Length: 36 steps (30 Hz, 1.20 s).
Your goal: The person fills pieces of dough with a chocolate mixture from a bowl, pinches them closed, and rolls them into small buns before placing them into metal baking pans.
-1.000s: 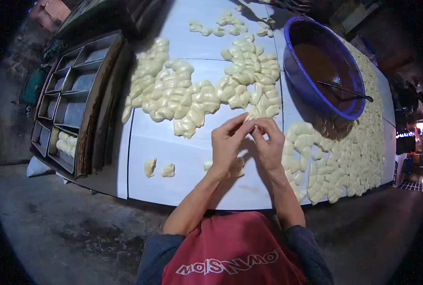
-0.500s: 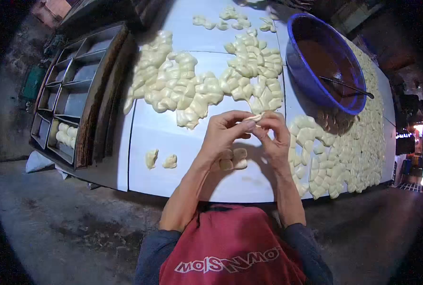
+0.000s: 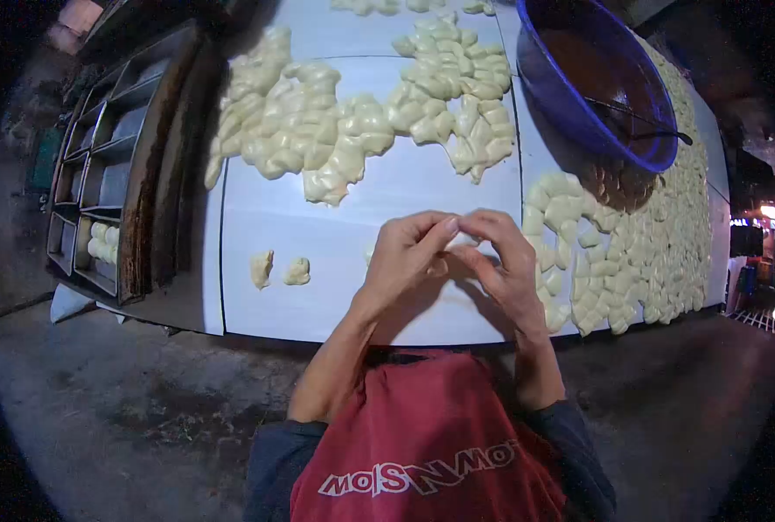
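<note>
My left hand (image 3: 405,257) and my right hand (image 3: 507,259) meet above the near part of the white table (image 3: 309,304), thumbs and fingertips pinched together. A bit of pale dough (image 3: 467,237) shows faintly between them; the fingers hide most of it. Behind my left hand, other dough pieces on the table are nearly all covered. To the left lie two small dough scraps (image 3: 297,271), apart from each other. Farther back spreads a large patch of smooth dough pieces (image 3: 318,130), pressed side by side.
A blue basin (image 3: 540,74) of brown liquid, with a dark-handled utensil (image 3: 635,113) in it, stands at back right. Many dough pieces (image 3: 631,270) cover the right side. At left is a divided metal tray (image 3: 113,178), with dough rolls (image 3: 103,244) in one compartment.
The view has tilted, so the table and its contents sit higher in the picture. My hands stay together; the dough between the fingertips, plain before, is now mostly hidden.
</note>
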Each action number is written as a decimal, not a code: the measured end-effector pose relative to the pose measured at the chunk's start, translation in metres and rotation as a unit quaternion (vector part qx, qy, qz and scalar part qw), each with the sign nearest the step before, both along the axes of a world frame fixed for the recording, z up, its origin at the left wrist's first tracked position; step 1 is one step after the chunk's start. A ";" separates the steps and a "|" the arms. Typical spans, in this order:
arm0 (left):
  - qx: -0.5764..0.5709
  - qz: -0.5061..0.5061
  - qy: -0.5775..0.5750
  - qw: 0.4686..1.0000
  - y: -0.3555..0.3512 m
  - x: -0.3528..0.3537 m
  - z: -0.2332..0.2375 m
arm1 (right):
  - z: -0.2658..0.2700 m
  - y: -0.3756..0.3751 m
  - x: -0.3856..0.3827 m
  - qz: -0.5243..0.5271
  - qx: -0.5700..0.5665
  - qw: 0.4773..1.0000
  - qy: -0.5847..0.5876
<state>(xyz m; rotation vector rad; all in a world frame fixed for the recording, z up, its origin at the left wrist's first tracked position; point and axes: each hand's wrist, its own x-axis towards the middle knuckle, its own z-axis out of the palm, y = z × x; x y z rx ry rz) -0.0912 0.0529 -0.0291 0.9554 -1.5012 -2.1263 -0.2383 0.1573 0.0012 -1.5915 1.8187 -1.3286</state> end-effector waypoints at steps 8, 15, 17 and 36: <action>-0.175 0.105 -0.099 0.974 -0.009 0.019 -0.007 | -0.034 0.026 -0.016 -0.004 0.228 0.974 0.000; -0.329 0.058 -0.160 0.929 -0.043 -0.003 -0.006 | -0.039 -0.029 -0.053 -0.245 0.207 0.944 0.079; -0.344 0.046 -0.163 0.924 -0.046 -0.020 0.002 | -0.046 -0.052 -0.074 -0.295 0.240 0.914 0.138; -0.565 -0.124 -0.031 0.815 -0.112 -0.131 -0.043 | -0.059 -0.041 -0.097 -0.183 0.202 0.940 -0.205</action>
